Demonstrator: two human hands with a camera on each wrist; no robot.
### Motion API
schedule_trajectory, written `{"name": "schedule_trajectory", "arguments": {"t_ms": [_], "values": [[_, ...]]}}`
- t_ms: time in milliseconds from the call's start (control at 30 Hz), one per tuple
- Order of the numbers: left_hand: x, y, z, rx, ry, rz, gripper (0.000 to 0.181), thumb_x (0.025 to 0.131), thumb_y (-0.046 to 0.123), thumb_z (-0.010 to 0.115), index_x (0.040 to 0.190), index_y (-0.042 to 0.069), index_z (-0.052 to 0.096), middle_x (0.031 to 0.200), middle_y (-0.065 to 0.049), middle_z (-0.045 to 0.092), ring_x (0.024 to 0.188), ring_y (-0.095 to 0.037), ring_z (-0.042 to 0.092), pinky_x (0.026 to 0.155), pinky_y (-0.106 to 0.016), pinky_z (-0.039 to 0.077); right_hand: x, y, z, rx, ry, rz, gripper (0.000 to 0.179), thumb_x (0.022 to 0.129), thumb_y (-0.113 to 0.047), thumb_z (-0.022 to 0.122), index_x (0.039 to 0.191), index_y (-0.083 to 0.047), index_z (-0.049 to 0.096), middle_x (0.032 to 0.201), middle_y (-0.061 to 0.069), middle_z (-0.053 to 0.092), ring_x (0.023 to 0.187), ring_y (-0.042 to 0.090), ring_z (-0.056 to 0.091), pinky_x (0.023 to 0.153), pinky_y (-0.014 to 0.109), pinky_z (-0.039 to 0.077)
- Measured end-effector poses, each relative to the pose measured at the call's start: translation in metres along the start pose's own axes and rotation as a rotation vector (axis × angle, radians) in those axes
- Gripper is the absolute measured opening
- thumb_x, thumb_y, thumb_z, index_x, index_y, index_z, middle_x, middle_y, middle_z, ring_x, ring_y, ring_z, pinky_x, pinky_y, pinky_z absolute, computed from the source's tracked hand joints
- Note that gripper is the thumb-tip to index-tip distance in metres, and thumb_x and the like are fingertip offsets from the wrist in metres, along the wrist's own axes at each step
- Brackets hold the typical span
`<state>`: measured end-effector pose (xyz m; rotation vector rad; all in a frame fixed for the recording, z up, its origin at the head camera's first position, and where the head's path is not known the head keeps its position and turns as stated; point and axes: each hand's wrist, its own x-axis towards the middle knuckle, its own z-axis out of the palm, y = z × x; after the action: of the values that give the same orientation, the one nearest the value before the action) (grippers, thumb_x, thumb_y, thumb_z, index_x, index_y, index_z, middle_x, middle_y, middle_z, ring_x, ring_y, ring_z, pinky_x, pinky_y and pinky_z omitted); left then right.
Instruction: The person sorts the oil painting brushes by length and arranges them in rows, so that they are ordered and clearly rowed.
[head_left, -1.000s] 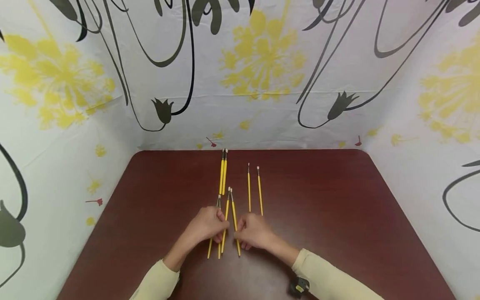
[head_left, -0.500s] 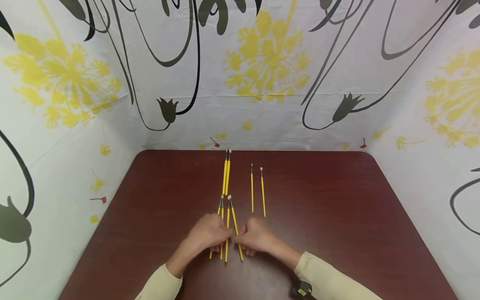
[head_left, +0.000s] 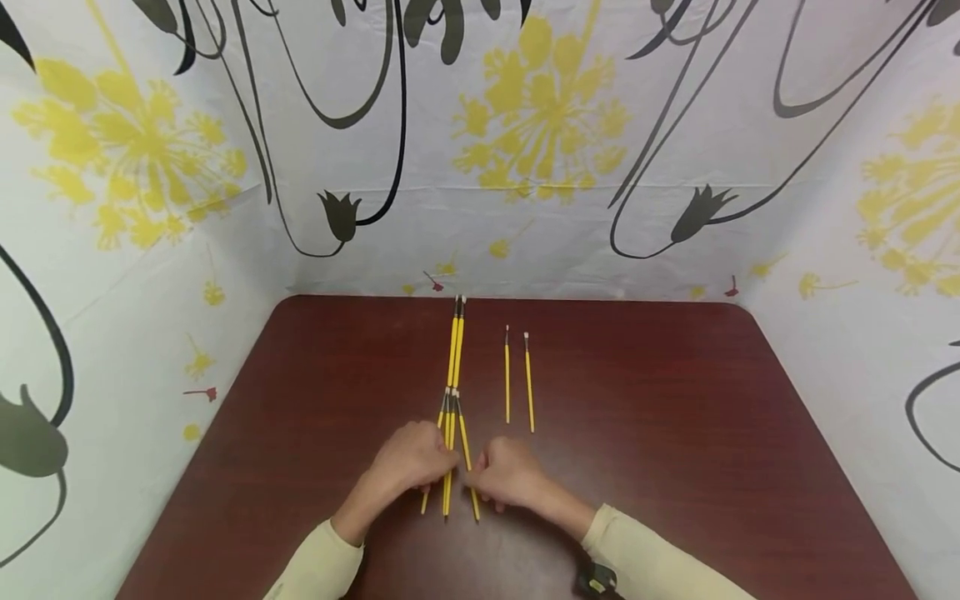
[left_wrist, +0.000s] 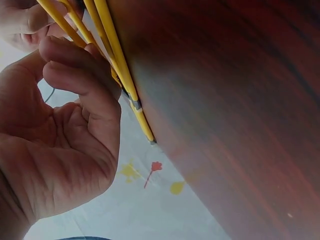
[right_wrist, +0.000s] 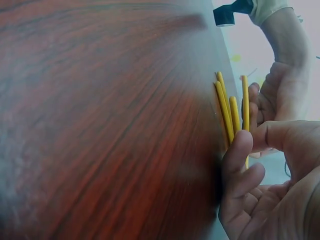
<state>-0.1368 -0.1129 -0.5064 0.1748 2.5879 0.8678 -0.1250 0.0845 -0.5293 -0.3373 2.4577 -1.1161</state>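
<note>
Several yellow-handled paintbrushes (head_left: 448, 435) lie close together near the middle of the table, their bristle ends almost meeting. My left hand (head_left: 415, 455) bends over their handles from the left, its thumb and fingers pinching a brush; its palm partly hides the group. On the other side, my right hand (head_left: 508, 472) pinches a slanting paintbrush (head_left: 464, 437) low on its handle. The right wrist view shows that handle (right_wrist: 245, 102) between thumb and fingers, apart from the other handle ends (right_wrist: 224, 107). In the left wrist view, curled fingers (left_wrist: 82, 80) touch the yellow handles.
Beyond the group, two larger paintbrushes (head_left: 456, 350) lie side by side, reaching the far table edge. Two thinner brushes, one left (head_left: 507, 379) and one right (head_left: 529, 383), lie apart to the right. Patterned cloth walls (head_left: 420, 167) surround the dark red table (head_left: 637, 417).
Both hands have drawn the brushes together: their bristle ends now line up and the gaps have narrowed. The two middle handles now lie side by side. The far and right pairs stay put.
</note>
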Motion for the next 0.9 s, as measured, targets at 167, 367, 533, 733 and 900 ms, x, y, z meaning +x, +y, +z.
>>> {"name": "schedule_trajectory", "arguments": {"t_ms": [167,367,533,733,900], "values": [[0.0032,0.0001,0.0011,0.025,0.014,-0.009,0.040,0.086,0.027,0.065,0.049,0.022,0.050,0.041,0.009,0.046,0.033,-0.008,0.048,0.037,-0.026,0.030,0.0008,-0.0017,0.0021,-0.040,0.027,-0.006,0.036,0.086,-0.027,0.074,0.052,-0.021,0.061,0.042,-0.011,0.052,0.031,0.005,0.049,0.039,0.023,0.037],[0.0043,0.0012,0.0031,0.051,0.030,-0.022,0.041,0.087,0.025,0.065,0.049,0.022,0.049,0.040,0.008,0.047,0.033,-0.008,0.048,0.037,-0.026,0.031,0.0017,-0.0036,0.0060,-0.127,0.069,-0.044,0.038,0.080,-0.028,0.073,0.048,-0.026,0.053,0.037,-0.013,0.045,0.030,0.002,0.042,0.040,0.024,0.031],[0.0049,0.0006,0.0028,0.018,0.020,-0.017,0.039,0.087,0.021,0.063,0.050,0.022,0.050,0.042,0.008,0.047,0.033,-0.007,0.046,0.036,-0.024,0.032,0.0025,-0.0038,0.0074,-0.147,0.073,-0.064,0.040,0.082,-0.028,0.075,0.048,-0.026,0.055,0.036,-0.013,0.045,0.030,0.002,0.042,0.039,0.024,0.030],[0.0058,-0.0011,0.0043,0.017,0.029,0.005,0.039,0.086,0.020,0.062,0.049,0.022,0.049,0.041,0.009,0.047,0.032,-0.006,0.045,0.034,-0.023,0.031,0.0025,-0.0027,0.0074,-0.168,0.087,-0.091,0.037,0.085,-0.025,0.074,0.050,-0.025,0.059,0.037,-0.014,0.047,0.030,0.002,0.045,0.037,0.023,0.033],[0.0076,-0.0016,0.0055,0.038,0.046,0.013,0.041,0.088,0.021,0.062,0.049,0.022,0.049,0.040,0.009,0.047,0.031,-0.005,0.044,0.034,-0.023,0.029,0.0024,-0.0009,0.0079,-0.172,0.094,-0.093,0.031,0.084,-0.025,0.074,0.055,-0.025,0.062,0.040,-0.015,0.050,0.032,0.001,0.047,0.039,0.023,0.037]]}}
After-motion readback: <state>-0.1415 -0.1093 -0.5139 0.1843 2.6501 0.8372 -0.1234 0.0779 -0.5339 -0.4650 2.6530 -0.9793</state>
